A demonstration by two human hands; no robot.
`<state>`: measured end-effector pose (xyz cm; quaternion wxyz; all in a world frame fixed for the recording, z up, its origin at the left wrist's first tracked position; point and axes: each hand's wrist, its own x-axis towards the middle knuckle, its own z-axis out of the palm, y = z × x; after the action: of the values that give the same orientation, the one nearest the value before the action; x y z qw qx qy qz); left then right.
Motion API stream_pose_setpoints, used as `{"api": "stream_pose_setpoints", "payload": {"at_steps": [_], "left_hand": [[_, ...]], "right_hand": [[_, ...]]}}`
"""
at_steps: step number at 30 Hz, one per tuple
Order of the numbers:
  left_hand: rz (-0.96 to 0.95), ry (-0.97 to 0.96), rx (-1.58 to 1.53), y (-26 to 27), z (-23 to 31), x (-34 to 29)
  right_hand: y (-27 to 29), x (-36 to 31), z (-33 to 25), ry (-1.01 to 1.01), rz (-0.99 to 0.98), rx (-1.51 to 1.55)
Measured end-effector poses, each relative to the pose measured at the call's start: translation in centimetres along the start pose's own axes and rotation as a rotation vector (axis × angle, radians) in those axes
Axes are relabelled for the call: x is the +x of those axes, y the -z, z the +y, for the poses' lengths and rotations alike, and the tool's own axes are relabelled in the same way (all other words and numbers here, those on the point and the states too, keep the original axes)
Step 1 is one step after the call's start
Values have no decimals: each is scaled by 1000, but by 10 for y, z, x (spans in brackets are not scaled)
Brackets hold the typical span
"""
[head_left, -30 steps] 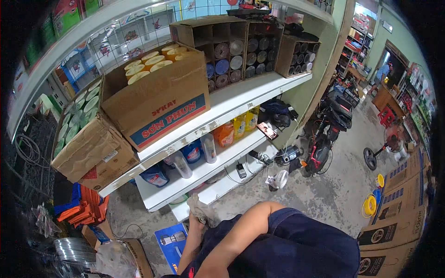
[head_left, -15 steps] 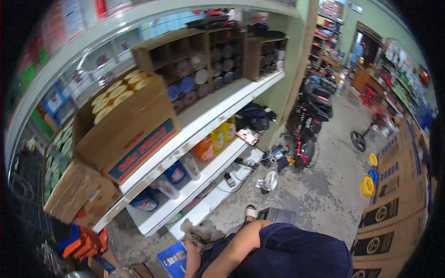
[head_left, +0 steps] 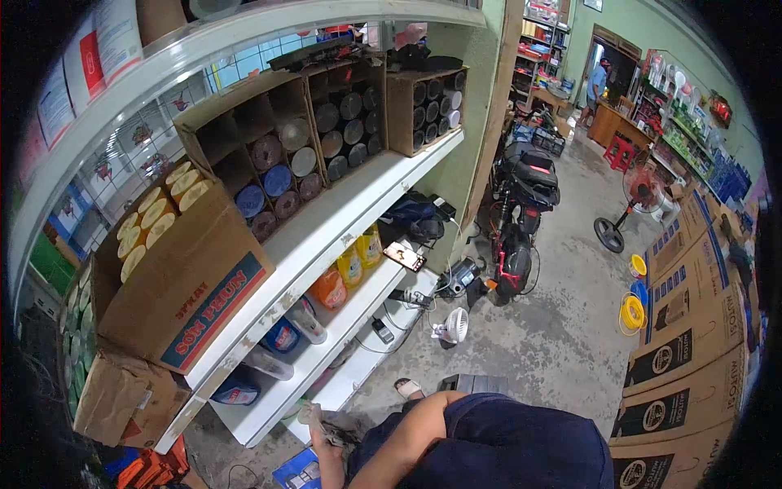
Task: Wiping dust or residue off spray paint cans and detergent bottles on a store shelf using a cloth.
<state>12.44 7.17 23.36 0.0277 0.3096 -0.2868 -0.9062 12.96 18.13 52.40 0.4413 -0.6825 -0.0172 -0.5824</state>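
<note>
Grey cloth (head_left: pixel 342 430) is bunched up at the left hand (head_left: pixel 318 436), low in the frame and left of the middle. The fingers are partly hidden, so it cannot be told whether they are spread or pressed together. The right hand cannot be seen; a bare arm (head_left: pixel 409 450) is shown at the bottom middle. Close by, a blue box (head_left: pixel 298 470) is seen at the lower left. Bottles (head_left: pixel 329 289) are kept on white shelves (head_left: pixel 342 338), and a small white fan (head_left: pixel 455 325) is set near the middle.
</note>
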Motion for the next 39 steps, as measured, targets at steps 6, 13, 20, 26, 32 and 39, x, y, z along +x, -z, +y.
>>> {"api": "stream_pose_setpoints", "payload": {"at_steps": [6,13,20,26,32,39], "left_hand": [[13,-48,-61,66,-15,30],[-8,-230,189,39,-17,44],[-9,-128,324,-51,17,-18],[35,-120,258,-87,26,-22],[130,-220,225,-127,35,-42],[137,-469,234,-75,27,-7]], "right_hand": [[17,-17,-16,6,22,-116],[36,-48,-42,12,44,-221],[57,-66,-50,45,19,-250],[106,-78,-153,91,-40,-156],[100,-121,-92,-67,88,-97],[175,-437,-107,-1268,1237,-1013]]}}
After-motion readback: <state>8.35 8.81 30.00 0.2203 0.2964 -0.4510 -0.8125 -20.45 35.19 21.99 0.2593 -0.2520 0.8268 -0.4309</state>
